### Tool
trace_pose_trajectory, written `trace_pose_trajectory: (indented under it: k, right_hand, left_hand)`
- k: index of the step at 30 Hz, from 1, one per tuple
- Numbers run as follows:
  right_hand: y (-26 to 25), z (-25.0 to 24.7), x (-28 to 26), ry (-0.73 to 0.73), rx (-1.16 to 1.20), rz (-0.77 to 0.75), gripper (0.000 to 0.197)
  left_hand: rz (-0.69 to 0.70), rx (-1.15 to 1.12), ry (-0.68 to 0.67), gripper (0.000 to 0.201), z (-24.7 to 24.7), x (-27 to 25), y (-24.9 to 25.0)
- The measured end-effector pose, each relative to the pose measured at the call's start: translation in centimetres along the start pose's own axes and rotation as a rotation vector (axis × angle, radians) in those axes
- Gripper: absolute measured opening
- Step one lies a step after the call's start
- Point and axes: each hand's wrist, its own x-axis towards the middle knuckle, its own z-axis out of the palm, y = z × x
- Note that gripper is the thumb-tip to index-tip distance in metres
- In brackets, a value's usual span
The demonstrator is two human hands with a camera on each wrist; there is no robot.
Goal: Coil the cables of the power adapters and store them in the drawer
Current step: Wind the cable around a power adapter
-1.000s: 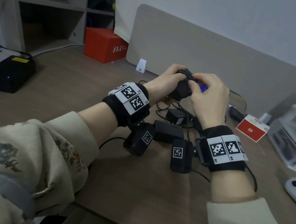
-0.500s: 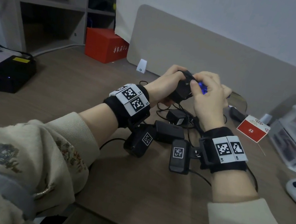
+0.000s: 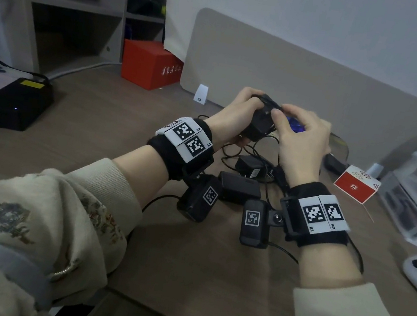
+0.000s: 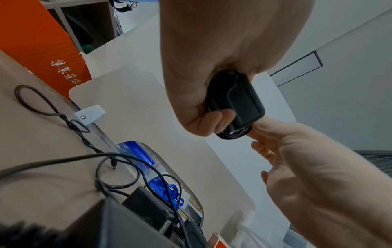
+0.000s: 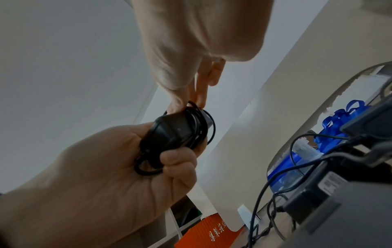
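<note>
The left hand [image 3: 232, 112] is curled round a black adapter [image 3: 258, 123], holding it up off the desk [image 3: 98, 124], toward the far edge by the divider. The adapter's long axis tilts from the left palm up toward the right hand. Its cable [image 5: 198, 124] is already wound in several loops across the body, at the end that sticks out of the left fist. In the right wrist view a short loop also shows under the left thumb.

The right hand [image 3: 302, 142] meets it from the other side. Its fingertips [image 5: 180, 102] pinch the wound cable at that exposed end, so the next turn or tuck is its job, I judge, while the left only steadies.

Below and between the wrists two more adapters [image 3: 248, 165] lie on the desk in a tangle of loose cables [image 4: 118, 167], nearer the right hand. No drawer that is plainly the goal can be picked out.
</note>
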Motion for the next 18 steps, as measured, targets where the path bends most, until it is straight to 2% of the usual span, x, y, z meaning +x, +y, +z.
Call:
trace_pose_trajectory:
  k: [8, 13, 18]
  right_hand:
    - [-0.86, 0.26, 0.11, -0.049, -0.034, -0.118, 0.013]
    - [-0.75, 0.27, 0.10, -0.146, -0.177, -0.027, 0.014]
    - [-0.87, -0.04, 0.12, -0.175, -0.119, 0.007, 0.012]
  left_hand:
    - [0.018, 0.014, -0.011, 0.026, 0.01, -0.03, -0.08]
    - [0.004, -0.005, -0.026, 0.033, -0.14, 0.13, -0.26]
    - [-0.042, -0.049, -0.045, 0.032, -0.20, 0.21, -0.34]
